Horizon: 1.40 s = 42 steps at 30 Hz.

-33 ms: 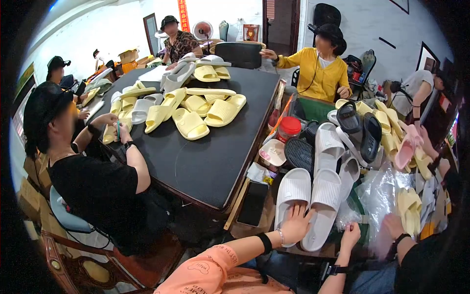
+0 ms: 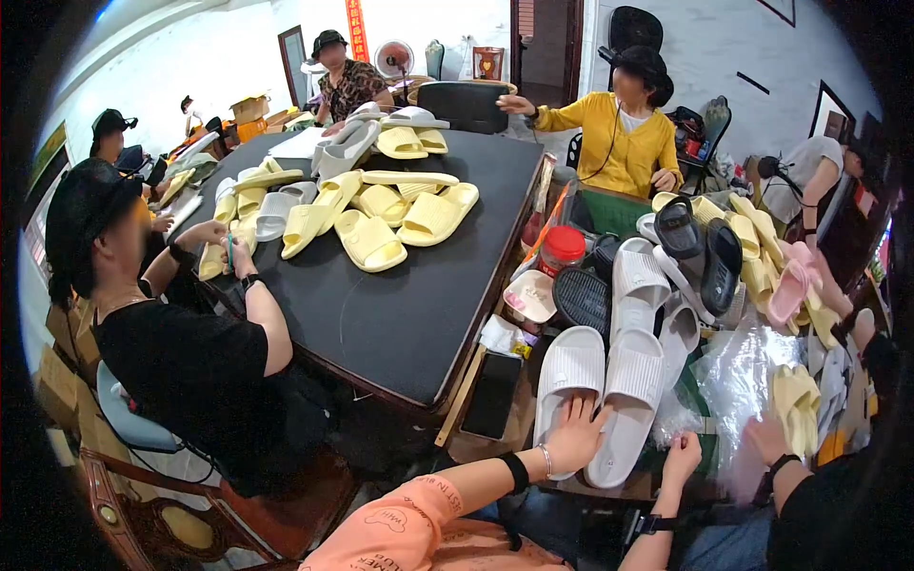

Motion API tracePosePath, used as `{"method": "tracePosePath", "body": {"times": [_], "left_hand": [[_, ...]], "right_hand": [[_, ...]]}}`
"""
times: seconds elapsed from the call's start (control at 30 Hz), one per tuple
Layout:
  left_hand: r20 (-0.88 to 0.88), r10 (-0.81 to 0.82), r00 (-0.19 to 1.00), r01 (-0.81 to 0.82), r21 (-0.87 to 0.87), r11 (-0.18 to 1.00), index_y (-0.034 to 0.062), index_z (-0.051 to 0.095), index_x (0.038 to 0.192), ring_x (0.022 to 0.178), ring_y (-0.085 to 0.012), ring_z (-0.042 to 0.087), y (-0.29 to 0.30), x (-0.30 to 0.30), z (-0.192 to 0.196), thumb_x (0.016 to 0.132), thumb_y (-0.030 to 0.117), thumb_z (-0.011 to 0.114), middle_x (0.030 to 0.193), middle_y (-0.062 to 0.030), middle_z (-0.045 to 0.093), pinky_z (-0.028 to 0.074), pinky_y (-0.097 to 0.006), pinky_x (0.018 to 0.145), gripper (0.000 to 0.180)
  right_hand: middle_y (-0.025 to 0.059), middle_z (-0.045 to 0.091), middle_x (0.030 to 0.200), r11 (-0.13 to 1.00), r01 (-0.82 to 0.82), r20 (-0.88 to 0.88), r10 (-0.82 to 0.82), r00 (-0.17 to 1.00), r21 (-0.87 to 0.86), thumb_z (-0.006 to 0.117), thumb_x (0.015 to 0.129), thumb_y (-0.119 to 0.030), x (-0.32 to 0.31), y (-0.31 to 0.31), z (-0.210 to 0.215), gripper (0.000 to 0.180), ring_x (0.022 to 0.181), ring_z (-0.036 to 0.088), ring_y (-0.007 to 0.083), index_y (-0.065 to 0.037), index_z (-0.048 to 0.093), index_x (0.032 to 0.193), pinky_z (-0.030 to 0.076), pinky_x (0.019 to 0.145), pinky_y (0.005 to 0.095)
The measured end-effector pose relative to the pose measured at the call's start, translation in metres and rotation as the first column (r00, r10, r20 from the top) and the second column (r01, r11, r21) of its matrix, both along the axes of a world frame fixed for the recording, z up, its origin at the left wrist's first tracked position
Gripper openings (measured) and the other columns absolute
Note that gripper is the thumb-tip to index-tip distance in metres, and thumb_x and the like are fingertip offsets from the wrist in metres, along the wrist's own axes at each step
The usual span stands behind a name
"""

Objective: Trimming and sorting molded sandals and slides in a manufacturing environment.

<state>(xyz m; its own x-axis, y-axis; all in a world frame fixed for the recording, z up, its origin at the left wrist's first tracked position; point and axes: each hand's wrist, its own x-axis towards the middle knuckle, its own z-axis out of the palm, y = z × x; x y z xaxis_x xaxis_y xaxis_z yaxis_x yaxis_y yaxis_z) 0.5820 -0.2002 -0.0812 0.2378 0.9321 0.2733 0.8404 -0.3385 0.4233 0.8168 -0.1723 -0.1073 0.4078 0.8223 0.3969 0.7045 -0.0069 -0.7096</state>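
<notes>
My left hand (image 2: 574, 436) lies flat, fingers apart, on the heel ends of a pair of white ribbed slippers (image 2: 609, 381) at the near edge of a cluttered low surface. It wears a bead bracelet and a black wristband below an orange sleeve. My right hand (image 2: 682, 459), with a dark watch on the wrist, is curled just right of the slippers, at the edge of clear plastic bags (image 2: 738, 371). Whether it grips the plastic is not visible.
A black table (image 2: 409, 305) carries several yellow slippers (image 2: 381, 224). A dark phone (image 2: 492, 395), a red-lidded jar (image 2: 562, 249) and black slippers (image 2: 700, 243) lie nearby. A co-worker's hand (image 2: 764, 440) is at the bags. Other people sit around the table.
</notes>
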Motion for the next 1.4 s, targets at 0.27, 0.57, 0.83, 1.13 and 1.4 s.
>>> {"method": "tracePosePath", "body": {"times": [0.27,0.57,0.83,1.13,1.4], "left_hand": [[-0.053,0.015,0.998,-0.014,0.029,0.999,0.0047,0.029,0.128,0.113,-0.0437,0.029,-0.002,-0.002,0.003,0.081,0.023,0.048,0.122,-0.0284,0.031,0.021,-0.052,0.095,0.053],[-0.121,-0.105,0.987,0.076,-0.222,0.972,0.0029,0.027,0.129,0.112,-0.0409,0.031,-0.002,0.008,0.013,0.083,0.026,0.041,0.120,-0.0275,0.033,0.020,-0.053,0.095,0.053],[-0.199,0.013,0.980,-0.011,0.014,1.000,0.0020,0.033,0.124,0.107,-0.0475,0.035,0.008,0.006,0.006,0.080,0.025,0.046,0.114,-0.0308,0.038,0.022,-0.056,0.093,0.051],[-0.182,0.029,0.983,-0.033,-0.018,0.999,0.0030,0.034,0.124,0.106,-0.0464,0.035,0.006,-0.001,0.002,0.080,0.026,0.047,0.117,-0.0295,0.036,0.021,-0.056,0.093,0.052],[-0.172,-0.031,0.985,0.033,0.009,0.999,0.0028,0.031,0.125,0.105,-0.0399,0.036,0.000,0.006,0.011,0.082,0.024,0.043,0.114,-0.0249,0.038,0.025,-0.051,0.092,0.049]], "right_hand": [[0.0092,0.053,0.063,0.999,0.012,-0.115,-0.017,0.993,-0.044,0.053,0.076,-0.004,0.007,0.005,-0.009,0.006,0.057,0.049,0.0183,0.002,0.054,0.078,0.041,0.057,0.0302],[0.0121,0.057,0.070,0.999,0.050,0.002,-0.050,0.999,-0.007,0.055,0.074,-0.005,0.015,-0.005,-0.006,0.007,0.062,0.053,0.0206,0.000,0.057,0.079,0.042,0.060,0.0314],[0.0128,0.060,0.073,0.993,0.120,-0.101,-0.119,0.988,0.009,0.055,0.077,-0.007,0.030,-0.008,0.003,0.011,0.066,0.058,0.0206,0.000,0.059,0.085,0.045,0.061,0.0297],[0.0152,0.056,0.080,0.997,0.051,0.120,-0.043,0.992,-0.063,0.055,0.076,-0.008,0.024,0.003,0.009,0.010,0.072,0.055,0.0327,-0.003,0.058,0.083,0.043,0.063,0.0394],[0.0155,0.052,0.069,1.000,-0.018,0.234,0.021,0.972,-0.015,0.053,0.074,-0.002,0.044,-0.038,0.012,0.003,0.066,0.050,0.0309,0.001,0.051,0.074,0.041,0.063,0.0364]]}}
